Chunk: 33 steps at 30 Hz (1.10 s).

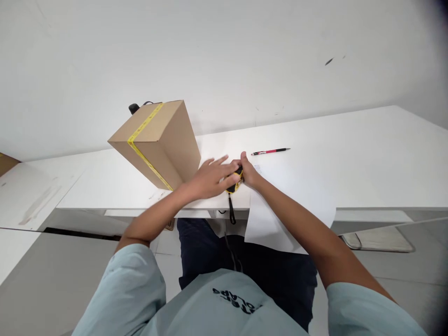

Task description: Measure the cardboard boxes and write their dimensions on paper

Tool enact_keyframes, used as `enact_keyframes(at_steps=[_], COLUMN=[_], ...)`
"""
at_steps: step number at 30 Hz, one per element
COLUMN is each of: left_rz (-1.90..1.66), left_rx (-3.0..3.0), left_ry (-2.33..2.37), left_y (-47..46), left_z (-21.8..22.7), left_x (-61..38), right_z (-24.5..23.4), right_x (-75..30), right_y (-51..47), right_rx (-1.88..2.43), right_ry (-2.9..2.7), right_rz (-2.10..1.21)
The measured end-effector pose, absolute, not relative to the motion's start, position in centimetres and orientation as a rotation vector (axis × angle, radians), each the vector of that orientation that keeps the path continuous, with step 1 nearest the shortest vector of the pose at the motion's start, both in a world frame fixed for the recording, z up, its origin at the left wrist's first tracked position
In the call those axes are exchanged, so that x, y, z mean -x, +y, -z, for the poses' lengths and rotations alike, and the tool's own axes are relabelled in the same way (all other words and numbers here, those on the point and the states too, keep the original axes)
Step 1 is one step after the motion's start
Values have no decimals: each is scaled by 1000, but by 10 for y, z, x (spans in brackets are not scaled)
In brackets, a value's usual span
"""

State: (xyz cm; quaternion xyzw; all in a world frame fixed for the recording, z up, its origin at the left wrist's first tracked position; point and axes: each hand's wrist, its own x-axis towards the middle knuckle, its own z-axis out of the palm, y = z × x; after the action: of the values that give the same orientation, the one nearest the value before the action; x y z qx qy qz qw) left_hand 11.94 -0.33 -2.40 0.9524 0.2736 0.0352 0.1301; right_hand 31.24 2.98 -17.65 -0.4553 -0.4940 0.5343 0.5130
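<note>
The tape measure (234, 184) is held between both hands near the desk's (371, 163) front edge; it seems gripped by the right hand (249, 170), thumb raised and fingers largely hidden; across it the left hand (213, 179) is laid, blurred, fingers extended and thumb over the front, and whether it is clasped there cannot be told; by this two-sided hold the case is probably steadied; the strap (231, 210) is left dangling, presumably clear of the fingers; the box (178, 144), banded with yellow tape (145, 125), is placed to the left, near that hand; the paper (271, 219) is overhung past the edge beneath the right forearm; the pen (270, 151) is laid just beyond, perhaps for easy reach.
</note>
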Motion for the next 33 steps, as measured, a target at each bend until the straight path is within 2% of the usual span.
enact_keyframes(at_steps=[5, 14, 17, 19, 23, 25, 30, 33], left_rz=[-114, -340, -644, -966, -1782, -1962, -1586, -1518], left_rx=[-2722, -3021, -3137, -3186, -2889, -2632, -2626, -2718], left_ry=[792, 669, 615, 658, 1422, 1761, 1834, 1790], left_y=[-3, 13, 7, 1, -1, 7, 27, 23], left_z=[63, 66, 48, 34, 13, 9, 8, 10], left_x=[-104, -98, -74, -51, -8, 6, 5, -17], right_z=[172, 171, 174, 175, 179, 180, 182, 180], right_x=[-311, -315, -314, -312, -307, -307, -307, -305], right_y=[25, 24, 26, 26, 25, 25, 24, 24], right_rx=[1109, 1151, 1159, 1147, 1088, 1060, 1049, 1045], right_ry=[-1196, -1200, -1184, -1171, -1140, -1128, -1097, -1064], right_rz=[-1228, -1214, -1221, -1231, -1258, -1273, -1303, -1319])
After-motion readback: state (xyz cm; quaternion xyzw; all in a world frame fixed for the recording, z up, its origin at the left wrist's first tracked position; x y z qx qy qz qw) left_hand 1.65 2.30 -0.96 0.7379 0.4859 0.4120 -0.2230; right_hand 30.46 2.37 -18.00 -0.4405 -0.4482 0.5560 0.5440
